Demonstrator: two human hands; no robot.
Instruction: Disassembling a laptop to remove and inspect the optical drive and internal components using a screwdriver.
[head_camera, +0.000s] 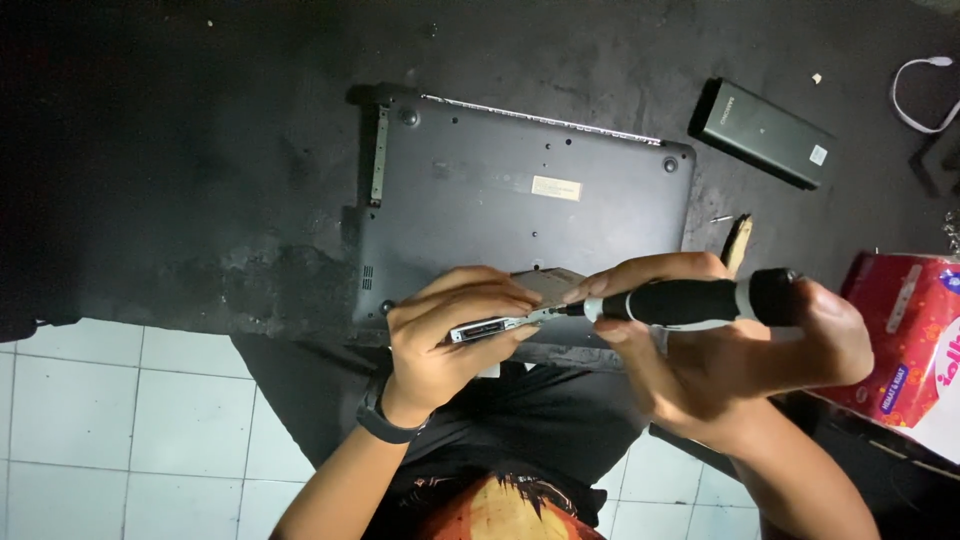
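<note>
A dark grey laptop (520, 205) lies upside down on a black mat (200, 150), its bottom cover facing up. My left hand (445, 335) grips a thin silver drive module (490, 327) by its near edge, just in front of the laptop. My right hand (740, 345) is closed around a black screwdriver (690, 301) with a white band. The screwdriver lies level, and its tip touches the right end of the silver module. A black band sits on my left wrist.
A dark rectangular battery pack (765, 133) lies at the back right. A white cable (920, 95) curls at the far right edge. A red printed package (905, 345) stands to the right. A small screw (720, 218) rests beside the laptop. White floor tiles (120, 420) show below.
</note>
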